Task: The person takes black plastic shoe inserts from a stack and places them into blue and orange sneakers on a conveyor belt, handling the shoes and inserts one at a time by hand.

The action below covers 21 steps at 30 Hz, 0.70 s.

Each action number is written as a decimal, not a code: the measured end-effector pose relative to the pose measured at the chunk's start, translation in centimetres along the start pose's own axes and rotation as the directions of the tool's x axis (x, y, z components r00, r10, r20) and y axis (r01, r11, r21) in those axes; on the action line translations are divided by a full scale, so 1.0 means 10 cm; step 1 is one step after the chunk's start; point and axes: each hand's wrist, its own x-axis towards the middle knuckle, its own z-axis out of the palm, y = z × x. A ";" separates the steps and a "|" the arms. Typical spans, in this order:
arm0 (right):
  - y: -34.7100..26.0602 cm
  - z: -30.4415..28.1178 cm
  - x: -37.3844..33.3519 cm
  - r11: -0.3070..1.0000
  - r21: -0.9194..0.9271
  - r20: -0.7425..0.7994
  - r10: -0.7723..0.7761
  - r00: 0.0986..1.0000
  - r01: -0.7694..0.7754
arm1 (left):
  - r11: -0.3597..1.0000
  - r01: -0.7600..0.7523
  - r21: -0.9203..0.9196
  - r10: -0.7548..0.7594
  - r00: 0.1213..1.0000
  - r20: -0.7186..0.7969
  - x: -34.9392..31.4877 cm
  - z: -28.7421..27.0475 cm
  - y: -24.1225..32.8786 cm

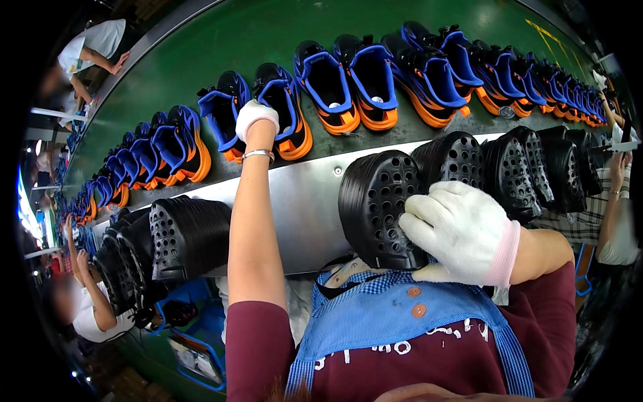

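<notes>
My left hand (256,119), in a white glove, reaches out to a pair of black, blue and orange sneakers. Its fingers are closed at the collar between the left sneaker (220,119) and the right sneaker (298,137); the fingertips are partly hidden. My right hand (459,228), also gloved, grips the end of a stack of nested black perforated plastic shoe inserts (358,201) in front of my chest. Its fingers curl against the holed face, with the thumb low by the rim.
Lines of matching sneakers (375,87) run left and right along the green belt (268,33). More insert stacks (191,234) lie along the metal ledge (301,201). Other people work at both sides, including one at the far left (94,47). A blue crate (191,348) stands low at left.
</notes>
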 end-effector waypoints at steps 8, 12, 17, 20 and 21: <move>0.02 -0.09 -0.04 0.998 0.064 0.016 0.010 1.000 -0.011 | 0.914 -0.253 -0.316 0.290 0.954 0.075 -0.09 -0.09 -0.36; -0.04 -0.20 -0.18 0.998 0.062 -0.077 0.010 0.997 -0.005 | 0.816 -0.355 -0.456 0.338 0.933 -0.122 -0.53 -0.29 -0.55; -0.12 -0.34 -0.27 0.995 0.087 -0.167 -0.025 0.986 0.040 | 0.372 -0.439 -0.818 0.405 0.870 -0.282 -1.30 -0.69 -0.53; -0.14 -0.29 -0.23 0.999 0.018 -0.194 -0.047 0.980 0.051 | 0.204 -0.308 -0.929 0.574 0.807 -0.141 -1.73 -0.81 -0.42; -0.14 -0.23 -0.21 1.000 0.015 -0.138 -0.017 0.990 0.020 | 0.237 -0.308 -0.921 0.616 0.781 -0.103 -1.79 -0.76 -0.39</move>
